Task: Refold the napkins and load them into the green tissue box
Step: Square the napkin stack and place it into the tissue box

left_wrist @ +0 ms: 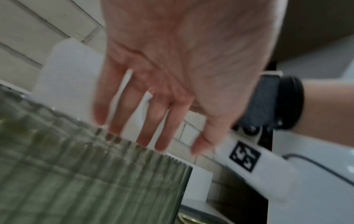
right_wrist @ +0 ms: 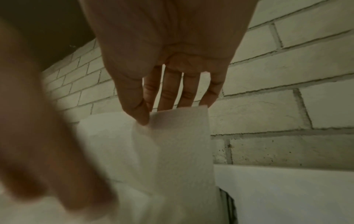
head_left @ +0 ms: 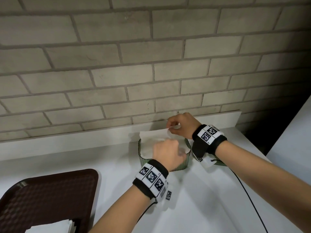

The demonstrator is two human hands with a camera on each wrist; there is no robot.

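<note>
The green ribbed tissue box stands on the white counter near the brick wall. A white napkin sits in it and rises above the rim. My right hand pinches the napkin's upper right corner; in the right wrist view the thumb and fingers of that hand hold the top edge of the napkin. My left hand hovers over the box's near side. In the blurred left wrist view its straight fingers point down behind the box wall, in front of the napkin.
A dark brown tray lies at the lower left, with a stack of white napkins on its near end. A green piece shows under my right wrist. The brick wall and a raised ledge close the back. Black cables trail across the counter.
</note>
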